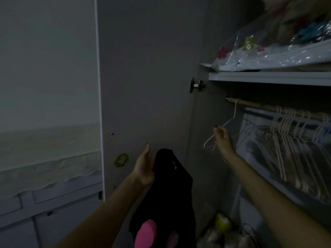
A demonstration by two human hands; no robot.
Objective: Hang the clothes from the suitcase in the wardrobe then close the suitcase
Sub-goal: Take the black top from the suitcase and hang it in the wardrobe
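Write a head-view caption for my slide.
Left hand holds black garment; right hand grips white hanger.

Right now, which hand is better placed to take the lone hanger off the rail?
The right hand: it already grips the white hanger hooked on the rail. The left hand holds the black garment.
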